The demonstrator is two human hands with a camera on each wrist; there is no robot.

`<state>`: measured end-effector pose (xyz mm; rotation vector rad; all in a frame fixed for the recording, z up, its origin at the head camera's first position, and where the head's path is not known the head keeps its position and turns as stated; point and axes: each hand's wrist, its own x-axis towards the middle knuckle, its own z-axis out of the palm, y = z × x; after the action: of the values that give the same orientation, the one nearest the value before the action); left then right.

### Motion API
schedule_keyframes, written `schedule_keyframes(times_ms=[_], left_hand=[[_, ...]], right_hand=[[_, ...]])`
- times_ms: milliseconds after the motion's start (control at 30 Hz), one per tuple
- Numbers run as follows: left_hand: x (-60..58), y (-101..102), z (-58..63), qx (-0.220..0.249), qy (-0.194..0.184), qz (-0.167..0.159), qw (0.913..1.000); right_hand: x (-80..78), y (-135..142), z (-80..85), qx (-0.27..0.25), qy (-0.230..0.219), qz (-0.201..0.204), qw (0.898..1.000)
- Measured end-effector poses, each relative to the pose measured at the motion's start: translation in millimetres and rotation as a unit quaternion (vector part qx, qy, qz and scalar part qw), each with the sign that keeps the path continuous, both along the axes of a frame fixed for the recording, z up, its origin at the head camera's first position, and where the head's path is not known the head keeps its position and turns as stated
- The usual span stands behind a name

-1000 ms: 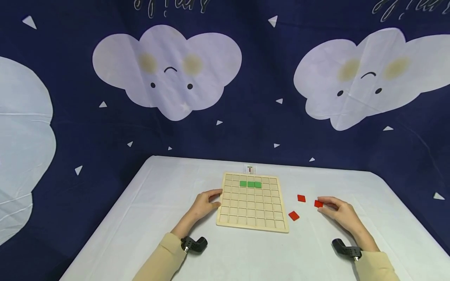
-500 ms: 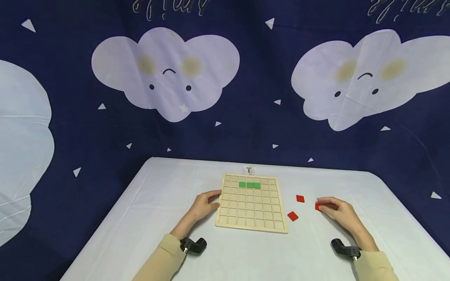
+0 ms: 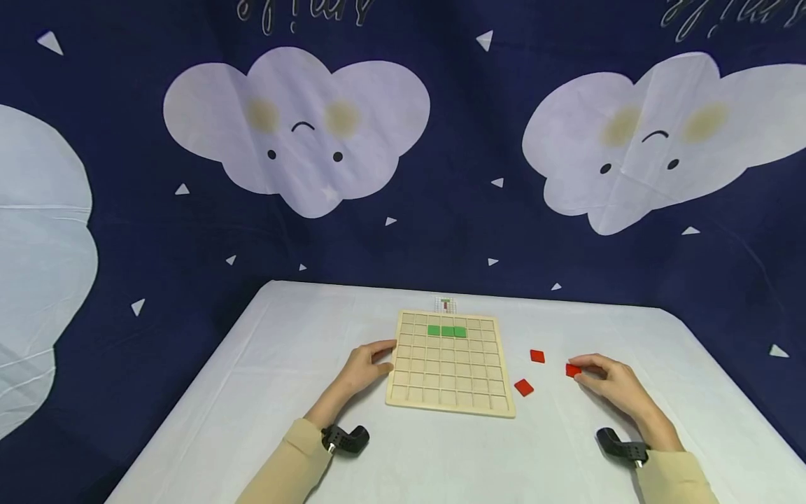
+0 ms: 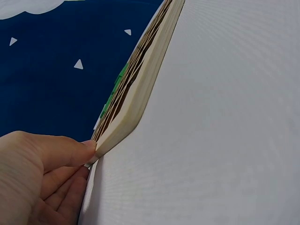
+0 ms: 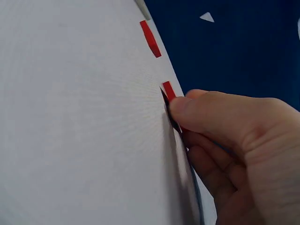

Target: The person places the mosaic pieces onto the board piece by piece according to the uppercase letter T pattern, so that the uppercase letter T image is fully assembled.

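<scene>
A wooden grid board (image 3: 448,392) lies flat on the white table, with three green tiles (image 3: 447,331) in a row near its far edge. My left hand (image 3: 367,366) holds the board's left edge; the thumb (image 4: 70,149) presses against the board's side (image 4: 143,96). The green tiles (image 4: 117,86) show past that edge. My right hand (image 3: 609,382) pinches a red tile (image 3: 571,370) against the table, right of the board. In the right wrist view the fingertips (image 5: 187,110) cover most of that red tile (image 5: 168,90).
Two more red tiles lie loose between board and right hand: one (image 3: 537,355) farther back, also seen as a red tile (image 5: 150,38), and one (image 3: 523,387) nearer. A small pattern card (image 3: 446,304) stands behind the board. A dark cloud-print backdrop (image 3: 403,154) hangs behind the table.
</scene>
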<state>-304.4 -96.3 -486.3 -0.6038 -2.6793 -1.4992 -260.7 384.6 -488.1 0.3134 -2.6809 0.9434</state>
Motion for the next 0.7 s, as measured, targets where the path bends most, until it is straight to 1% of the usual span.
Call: schedule_keyframes(times_ms=[133,267,367,533,700], left_hand=[[1.5,0,-0.4,0.001,-0.001,0.002,1.0000],[0.2,0,-0.8,0.003,0.004,0.001,1.0000],[-1.2,1,-1.1,-0.001,0.005,0.003,1.0000],[-0.9,1,-1.9,0.002,-0.003,0.001,1.0000],[-1.4,0,-2.4,0.001,0.002,0.000,1.0000]], right_hand=[[-0.4,-2,7.0,-0.031,-0.016,0.010,0.999],[-2.6,-7,22.7,-0.083,-0.021,0.034,0.996],[-7.7,-14,35.5,-0.105,-0.024,0.047,0.993],[-18.5,-34,50.0,-0.130,-0.046,0.055,0.989],[-32.0,-67,53.9,-0.162,-0.060,0.077,0.982]])
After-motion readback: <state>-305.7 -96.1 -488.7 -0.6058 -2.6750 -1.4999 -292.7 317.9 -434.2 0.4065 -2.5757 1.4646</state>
